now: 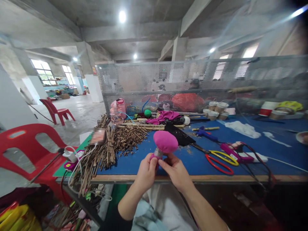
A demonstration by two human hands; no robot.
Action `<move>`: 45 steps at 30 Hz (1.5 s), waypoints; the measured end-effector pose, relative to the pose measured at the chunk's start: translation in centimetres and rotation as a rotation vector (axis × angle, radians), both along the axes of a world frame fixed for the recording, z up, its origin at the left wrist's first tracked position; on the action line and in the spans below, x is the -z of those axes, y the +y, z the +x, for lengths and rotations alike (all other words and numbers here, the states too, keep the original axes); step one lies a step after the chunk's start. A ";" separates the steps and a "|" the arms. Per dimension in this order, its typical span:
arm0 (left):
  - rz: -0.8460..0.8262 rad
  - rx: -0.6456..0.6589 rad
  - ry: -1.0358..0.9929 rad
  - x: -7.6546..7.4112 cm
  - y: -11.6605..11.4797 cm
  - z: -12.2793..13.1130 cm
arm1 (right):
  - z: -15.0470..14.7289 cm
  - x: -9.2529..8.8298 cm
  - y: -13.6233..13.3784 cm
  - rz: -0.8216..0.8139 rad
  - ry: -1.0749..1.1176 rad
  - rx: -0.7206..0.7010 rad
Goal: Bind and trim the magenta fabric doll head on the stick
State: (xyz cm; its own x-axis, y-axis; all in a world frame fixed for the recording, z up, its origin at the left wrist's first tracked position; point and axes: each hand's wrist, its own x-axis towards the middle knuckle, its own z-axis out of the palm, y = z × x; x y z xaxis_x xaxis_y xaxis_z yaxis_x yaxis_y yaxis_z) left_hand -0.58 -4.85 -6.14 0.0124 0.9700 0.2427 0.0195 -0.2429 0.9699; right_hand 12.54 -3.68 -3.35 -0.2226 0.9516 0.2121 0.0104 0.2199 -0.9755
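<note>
A round, stuffed-looking head of magenta fabric (165,141) with a grey wrapped neck (157,153) stands upright between my hands, above the front edge of the table. My left hand (147,170) is closed around the lower part of the neck, where more magenta cloth shows. Close beside it, my right hand (175,168) has its thumb and fingers pinched together just under the head. Whatever lies between those right fingertips is hidden. Behind the head lies a piece of black cloth (179,134), touching the blades of scissors with red and yellow handles (221,162).
Bundled dry twigs (108,147) cover the blue table's left side. On the right are a purple glue gun (237,154), a blue-handled tool (207,134) and cables. Magenta cloth (166,117), sticks and paper cups (213,115) line the back, before a perforated metal screen (144,80). A red chair (31,147) stands left.
</note>
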 end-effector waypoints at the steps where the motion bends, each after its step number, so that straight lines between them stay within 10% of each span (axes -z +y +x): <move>1: -0.010 -0.008 -0.036 -0.3 0.2 -0.3 | 0.0 -0.1 -0.2 -0.008 0.004 0.011; 11: -0.232 0.143 -0.268 -2.8 -0.4 -2.3 | 0.4 -1.8 -1.1 -0.064 0.061 -0.141; 21: -0.805 0.958 -0.460 -2.6 -0.5 -2.8 | 0.8 0.5 1.7 -0.233 0.265 -0.502; 25: -0.817 0.760 -0.450 -1.2 0.1 -1.4 | 1.1 1.2 2.0 -0.283 0.360 -0.481; 30: -0.292 0.066 -0.069 -1.7 -1.8 0.2 | 1.1 2.7 2.1 -0.281 0.347 -0.223; 33: -0.098 -0.114 0.220 -1.8 -3.6 0.9 | 0.9 3.3 1.8 -0.223 0.371 -0.165; 40: -0.306 -0.042 0.058 -1.6 -4.2 1.3 | -0.5 3.4 0.8 -0.204 0.435 -0.215; 45: -0.869 0.652 -0.328 -3.6 -3.3 -0.5 | 0.1 2.8 -0.1 -0.236 0.552 -0.318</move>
